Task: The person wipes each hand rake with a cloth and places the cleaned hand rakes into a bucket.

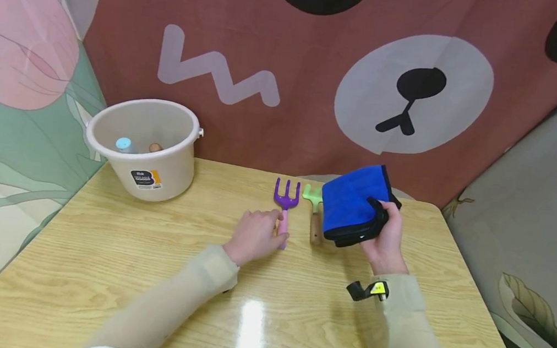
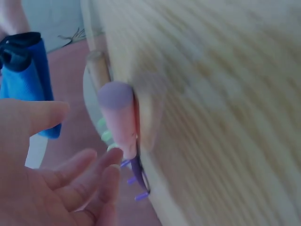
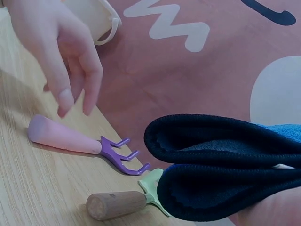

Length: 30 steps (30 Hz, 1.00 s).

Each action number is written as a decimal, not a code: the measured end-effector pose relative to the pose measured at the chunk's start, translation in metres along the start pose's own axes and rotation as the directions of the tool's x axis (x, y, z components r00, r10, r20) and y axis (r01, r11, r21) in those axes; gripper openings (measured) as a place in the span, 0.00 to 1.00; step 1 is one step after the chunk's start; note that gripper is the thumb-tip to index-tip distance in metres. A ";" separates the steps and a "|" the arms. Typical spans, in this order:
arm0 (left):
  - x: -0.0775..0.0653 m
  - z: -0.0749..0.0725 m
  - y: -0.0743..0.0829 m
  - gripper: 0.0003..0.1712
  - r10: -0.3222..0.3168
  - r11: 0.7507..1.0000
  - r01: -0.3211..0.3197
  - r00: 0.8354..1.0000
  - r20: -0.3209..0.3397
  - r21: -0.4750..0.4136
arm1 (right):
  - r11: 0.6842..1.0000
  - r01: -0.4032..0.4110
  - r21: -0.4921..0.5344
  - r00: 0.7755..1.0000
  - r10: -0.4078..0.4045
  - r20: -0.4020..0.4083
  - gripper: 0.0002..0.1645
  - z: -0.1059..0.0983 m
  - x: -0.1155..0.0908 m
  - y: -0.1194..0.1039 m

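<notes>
"What do we have closest on the desk point(image 1: 101, 269)?"

"Our left grip point(image 1: 255, 237), fingers loosely parted and holding nothing, just above the pink-handled purple fork point(image 1: 286, 201)."

"And our right grip point(image 1: 386, 241)?"

"It pinches the folded blue cloth point(image 1: 355, 203) by its black edging, lifted off the desk."

"Do we see more beyond?"

"The fork lies prongs away from us, beside the wooden-handled green rake point(image 1: 316, 228). Farther, at left, stands the bucket point(image 1: 169, 170), a blue-topped item point(image 1: 124, 144) inside; behind, a bear-print hanging point(image 1: 282, 130)."

Sleeves point(image 1: 175, 300): beige, long | right cuff point(image 1: 404, 291): black strap point(image 1: 357, 291) (yellow patch point(image 1: 378, 288)) | hands point(image 1: 255, 237) point(image 1: 385, 243): bare
</notes>
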<state>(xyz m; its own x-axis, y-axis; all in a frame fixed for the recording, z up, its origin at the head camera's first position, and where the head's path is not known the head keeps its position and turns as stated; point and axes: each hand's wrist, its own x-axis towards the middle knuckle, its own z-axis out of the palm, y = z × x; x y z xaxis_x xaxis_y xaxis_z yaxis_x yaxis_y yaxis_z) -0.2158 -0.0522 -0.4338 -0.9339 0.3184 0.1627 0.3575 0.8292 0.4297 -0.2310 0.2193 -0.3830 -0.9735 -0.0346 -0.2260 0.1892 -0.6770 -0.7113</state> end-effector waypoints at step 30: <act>0.025 0.017 -0.007 0.35 -0.217 0.976 0.214 0.970 0.106 0.036 | 1.000 0.017 0.021 0.999 -0.018 0.029 0.24 -0.006 0.003 0.001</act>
<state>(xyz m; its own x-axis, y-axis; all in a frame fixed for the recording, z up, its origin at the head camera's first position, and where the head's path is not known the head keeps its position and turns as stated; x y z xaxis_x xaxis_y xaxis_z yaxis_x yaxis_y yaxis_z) -0.2416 -0.0422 -0.4479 -0.9835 0.1783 -0.0297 0.1493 0.8941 0.4223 -0.2333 0.2235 -0.3886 -0.9799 -0.0437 -0.1944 0.1699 -0.6930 -0.7007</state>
